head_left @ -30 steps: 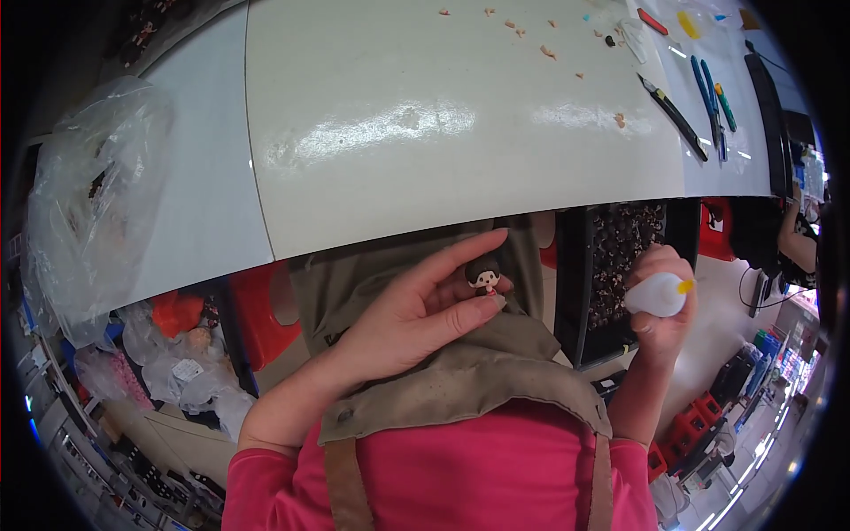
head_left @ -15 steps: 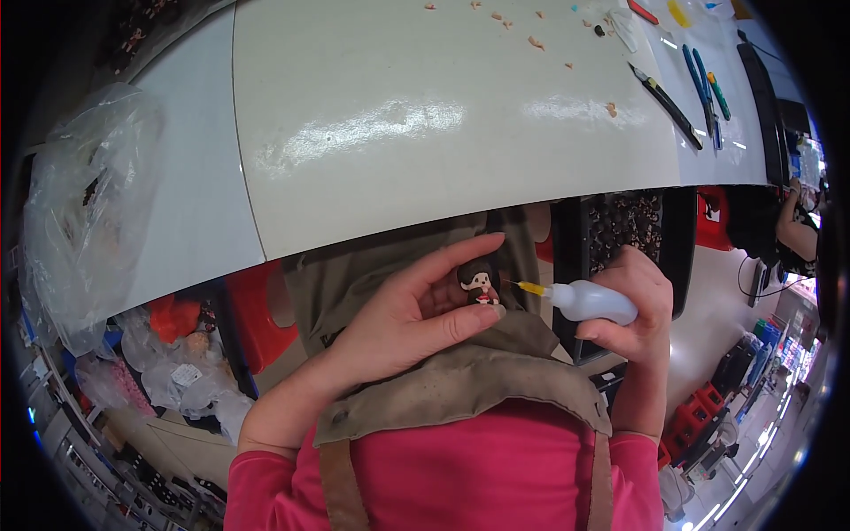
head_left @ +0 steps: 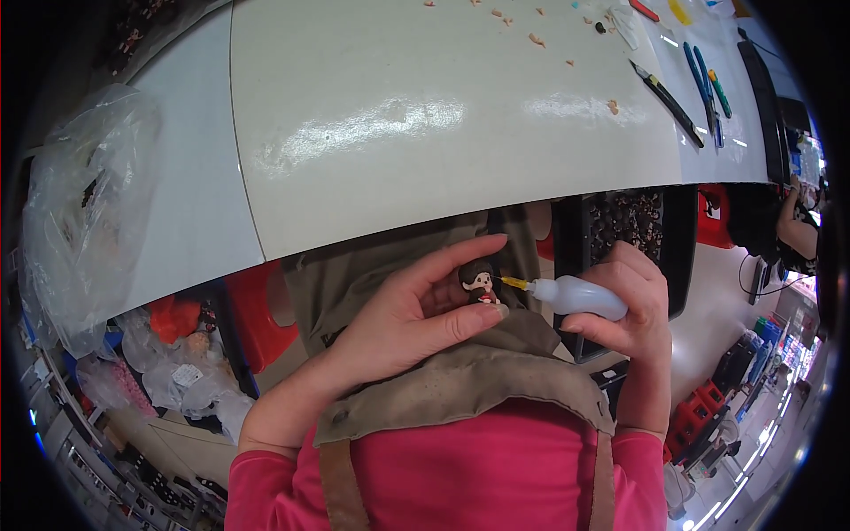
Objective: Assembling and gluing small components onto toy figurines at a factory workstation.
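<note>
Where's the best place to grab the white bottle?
Probably the bottle is best held around its wide, rounded body, coming from the right: its narrow yellow tip points left, toward the figure, so the fat part sits away from the tip.

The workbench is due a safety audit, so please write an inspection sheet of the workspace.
Surface: pale table, glossy, small scraps at the far side
Job's things: figurine; squeeze bottle, its yellow nozzle aimed at the figurine, contact unclear
Clutter: black cutter, blue-handled tool at right; clear plastic bag at left
Hands: left hand holds figurine; right hand grips squeeze bottle
Cables: thin dark cable looping at far right
Surroundings: red crates, another person's arm at right
</note>
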`<state>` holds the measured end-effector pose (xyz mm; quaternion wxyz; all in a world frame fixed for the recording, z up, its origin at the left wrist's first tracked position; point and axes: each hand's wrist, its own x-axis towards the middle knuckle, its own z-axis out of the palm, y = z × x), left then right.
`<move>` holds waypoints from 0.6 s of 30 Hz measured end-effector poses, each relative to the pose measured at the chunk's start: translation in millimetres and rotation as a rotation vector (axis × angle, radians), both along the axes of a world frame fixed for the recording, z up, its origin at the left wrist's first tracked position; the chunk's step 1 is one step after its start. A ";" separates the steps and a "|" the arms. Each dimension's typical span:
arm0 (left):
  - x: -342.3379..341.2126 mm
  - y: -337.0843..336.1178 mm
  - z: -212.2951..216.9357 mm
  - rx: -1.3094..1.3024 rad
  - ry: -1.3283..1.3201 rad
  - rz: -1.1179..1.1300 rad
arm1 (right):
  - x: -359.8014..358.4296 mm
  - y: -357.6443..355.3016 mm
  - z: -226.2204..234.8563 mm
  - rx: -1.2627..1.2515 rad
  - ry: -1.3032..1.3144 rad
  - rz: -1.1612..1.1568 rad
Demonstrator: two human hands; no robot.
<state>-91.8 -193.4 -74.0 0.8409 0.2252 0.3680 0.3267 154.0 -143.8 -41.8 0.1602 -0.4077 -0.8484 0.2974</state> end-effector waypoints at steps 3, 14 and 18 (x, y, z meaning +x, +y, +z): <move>0.1 0.2 1.1 -0.007 0.004 0.013 | 0.1 0.6 0.3 0.000 -0.003 0.005; -2.4 0.6 2.3 0.001 0.004 -0.027 | -2.0 -0.2 6.7 0.018 -0.043 0.009; -1.2 0.8 2.3 -0.012 0.004 -0.030 | -3.3 -0.4 11.4 0.043 -0.064 0.011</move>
